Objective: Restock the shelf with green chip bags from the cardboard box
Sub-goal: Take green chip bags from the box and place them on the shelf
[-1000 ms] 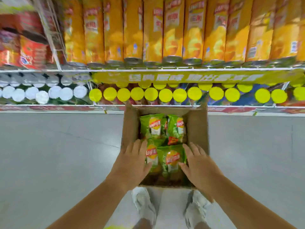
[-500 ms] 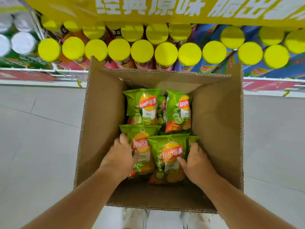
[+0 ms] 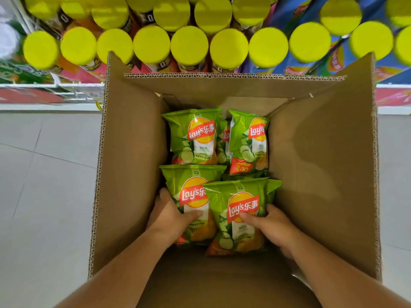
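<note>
reaching into the open cardboard box (image 3: 133, 174) on the floor, both hands are at the near row of green chip bags. the left hand (image 3: 169, 216) is curled around the near-left bag (image 3: 191, 196), thumb lying across its front, the other fingers tucked behind its left edge and out of sight. the right hand (image 3: 271, 225) closes on the near-right bag (image 3: 238, 214) the same way, thumb on the printed face, fingers wrapped round its right side. this bag overlaps the right edge of the left one. neither bag is clearly lifted; both appear to rest on the stock beneath. just beyond the fingertips stand two more bags, far-left (image 3: 193, 136) and far-right (image 3: 249, 141), with another wedged between them. beyond the box, the shelf (image 3: 55, 85) shows yellow-lidded canisters (image 3: 189, 44); no green bags are visible there. judgement: restocking is at an early stage, first grasp in hand, and at least five bags remain to be moved.
</note>
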